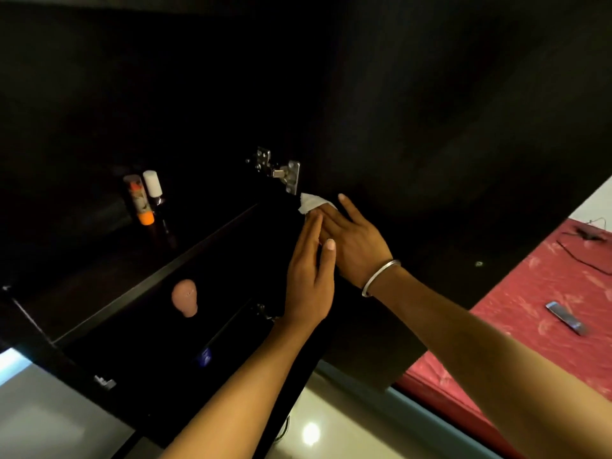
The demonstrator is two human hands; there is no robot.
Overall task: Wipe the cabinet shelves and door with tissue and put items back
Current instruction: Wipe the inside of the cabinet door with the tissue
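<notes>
A dark cabinet stands open, its door (447,144) swung out to the right on a metal hinge (284,172). My right hand (351,241) lies flat with straight fingers on a white tissue (311,203), pressing it against the door's inner face just below the hinge. My left hand (311,276) is raised beside it with straight fingers, its fingertips touching the right hand near the door's edge. On the upper shelf (126,260) stand an orange-capped can (137,198) and a white-capped bottle (155,190).
A pink bulb-shaped object (185,298) sits in the compartment below the shelf, with a dark blue item (203,357) lower down. To the right lies a bed with a red cover (530,342) holding a small metallic object (566,318) and a black cable (583,250). Glossy floor (331,432) shows below.
</notes>
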